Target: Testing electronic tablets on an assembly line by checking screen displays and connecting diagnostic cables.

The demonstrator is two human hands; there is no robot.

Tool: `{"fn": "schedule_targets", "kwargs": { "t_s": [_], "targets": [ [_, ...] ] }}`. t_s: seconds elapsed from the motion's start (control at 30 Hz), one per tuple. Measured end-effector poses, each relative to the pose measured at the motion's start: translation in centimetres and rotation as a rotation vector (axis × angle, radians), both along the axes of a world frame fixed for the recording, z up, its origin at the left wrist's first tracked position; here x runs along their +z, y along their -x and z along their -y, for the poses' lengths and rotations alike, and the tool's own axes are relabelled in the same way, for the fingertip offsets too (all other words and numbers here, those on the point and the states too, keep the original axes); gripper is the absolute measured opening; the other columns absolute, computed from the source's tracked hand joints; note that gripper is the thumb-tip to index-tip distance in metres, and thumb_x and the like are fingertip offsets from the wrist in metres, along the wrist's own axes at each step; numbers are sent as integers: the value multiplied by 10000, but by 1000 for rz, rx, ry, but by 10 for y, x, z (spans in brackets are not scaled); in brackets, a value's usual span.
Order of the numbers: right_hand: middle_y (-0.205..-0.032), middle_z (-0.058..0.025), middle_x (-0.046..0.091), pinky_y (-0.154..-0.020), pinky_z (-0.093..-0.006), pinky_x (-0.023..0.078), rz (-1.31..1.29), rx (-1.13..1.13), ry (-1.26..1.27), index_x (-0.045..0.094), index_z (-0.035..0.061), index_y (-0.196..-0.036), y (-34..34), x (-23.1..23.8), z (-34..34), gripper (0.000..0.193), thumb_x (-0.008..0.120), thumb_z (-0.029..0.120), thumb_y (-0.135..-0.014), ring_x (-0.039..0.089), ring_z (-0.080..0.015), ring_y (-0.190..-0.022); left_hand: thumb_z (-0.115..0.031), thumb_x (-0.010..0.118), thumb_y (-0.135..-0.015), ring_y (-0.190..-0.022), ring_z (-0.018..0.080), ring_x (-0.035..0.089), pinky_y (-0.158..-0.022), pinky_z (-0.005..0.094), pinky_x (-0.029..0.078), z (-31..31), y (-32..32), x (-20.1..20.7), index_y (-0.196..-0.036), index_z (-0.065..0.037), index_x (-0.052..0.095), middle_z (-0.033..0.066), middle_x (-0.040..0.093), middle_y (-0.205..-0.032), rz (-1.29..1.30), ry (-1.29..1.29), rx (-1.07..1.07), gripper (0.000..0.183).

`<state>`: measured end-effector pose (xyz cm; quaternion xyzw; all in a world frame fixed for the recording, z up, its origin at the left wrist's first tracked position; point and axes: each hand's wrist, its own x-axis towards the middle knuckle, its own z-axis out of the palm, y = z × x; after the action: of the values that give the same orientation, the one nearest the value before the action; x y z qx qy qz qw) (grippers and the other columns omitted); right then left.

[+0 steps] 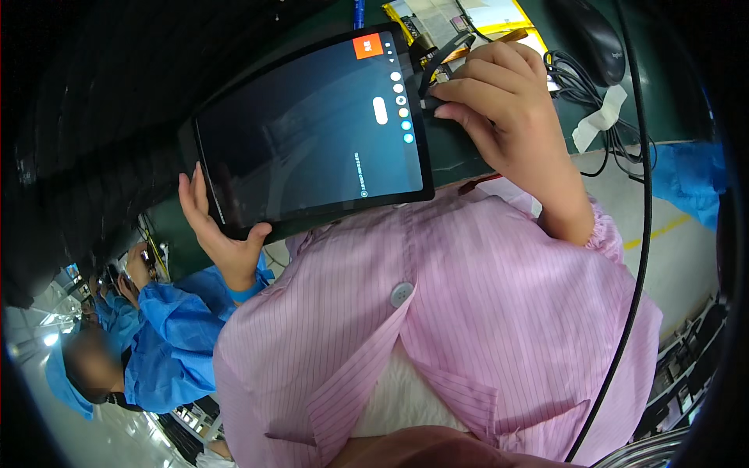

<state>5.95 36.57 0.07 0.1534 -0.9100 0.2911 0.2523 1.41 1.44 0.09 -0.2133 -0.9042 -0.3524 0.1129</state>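
Note:
A black tablet [312, 132] with a lit screen is tilted over the dark green table, its icons running along the right edge and an orange-red square at the upper right corner. My left hand [226, 234] grips its lower left corner, fingers along the far side and thumb at the near edge. Against the right edge, my right hand [507, 97] pinches the black plug [431, 102] of a cable [446, 56]. The plug's tip meets the tablet's side; how deep it sits I cannot tell.
Behind my right hand lie opened devices [491, 17] with yellow-edged parts and exposed boards. A black mouse [591, 39], coiled black cables [573, 74] and a white tape strip [600, 118] are to the right. A co-worker in blue [175, 335] sits at the left. A black cable hangs down the right.

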Motion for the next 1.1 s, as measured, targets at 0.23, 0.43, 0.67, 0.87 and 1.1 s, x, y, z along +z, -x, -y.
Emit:
{"fn": "schedule_targets", "kwargs": {
  "t_s": [0.23,0.43,0.67,0.87,1.1],
  "targets": [
    [-818,-46,614,-846,-377,392,10,23,39,659,55,-827,3,-3,3,118,714,102,-733,567,-236,-891,-689,778,-570,-1313,333,423,-1085,400,322,9,3,-2,-1461,35,207,239,414,-1421,14,0,-13,1282],
    [-800,-63,602,-765,-365,424,52,2,107,659,45,-853,1,-4,6,134,716,88,-739,559,-255,-831,-663,796,-563,-1305,339,432,-1084,405,319,5,4,-4,-1458,53,192,242,420,-1415,-15,-13,-30,1296],
    [-780,-89,585,-693,-362,443,61,-7,125,651,36,-876,-2,-7,6,140,709,78,-755,555,-277,-760,-642,806,-564,-1293,351,440,-1083,407,314,4,2,-4,-1461,55,181,245,427,-1408,-32,-1,-42,1297],
    [-785,-106,588,-672,-371,451,50,11,152,649,24,-879,-2,-5,6,138,704,67,-759,559,-291,-748,-643,806,-562,-1289,351,444,-1075,412,322,6,4,-1,-1459,58,192,244,433,-1405,-87,65,-62,1293],
    [-790,-113,591,-672,-369,453,46,24,156,643,21,-882,-3,-6,4,170,720,103,-754,561,-296,-754,-675,784,-562,-1276,350,457,-1063,419,335,4,4,-6,-1459,39,224,233,439,-1405,-98,40,-46,1276]
  ]
}}
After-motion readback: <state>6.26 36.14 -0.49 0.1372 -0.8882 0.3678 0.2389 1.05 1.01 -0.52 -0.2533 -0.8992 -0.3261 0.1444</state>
